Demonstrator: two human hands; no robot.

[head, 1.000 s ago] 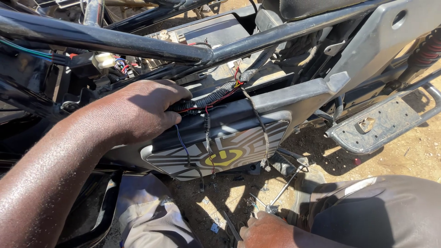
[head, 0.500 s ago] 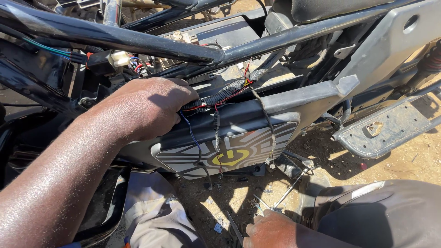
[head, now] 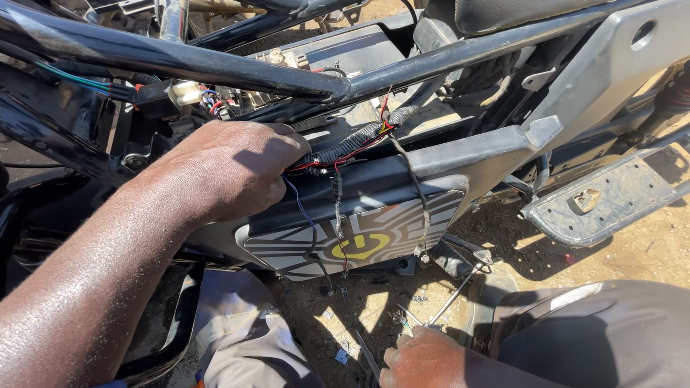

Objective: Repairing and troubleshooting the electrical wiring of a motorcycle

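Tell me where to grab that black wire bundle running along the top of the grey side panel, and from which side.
Grip the wire bundle on its straight ribbed stretch just right of the left hand, coming from above and the near side. There it lies bare on the grey side panel; thin loose wires dangle below, and the black frame tube probably blocks the far side.

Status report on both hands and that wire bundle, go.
Left hand gripping wire bundle at the frame. Right hand low, holding thin metal tool. Loose wires dangle over side panel.

Outdoors on dry sandy ground (head: 647,251), littered with small scraps and bits near the middle. Harsh sunlight, throwing hard dark shadows under everything.
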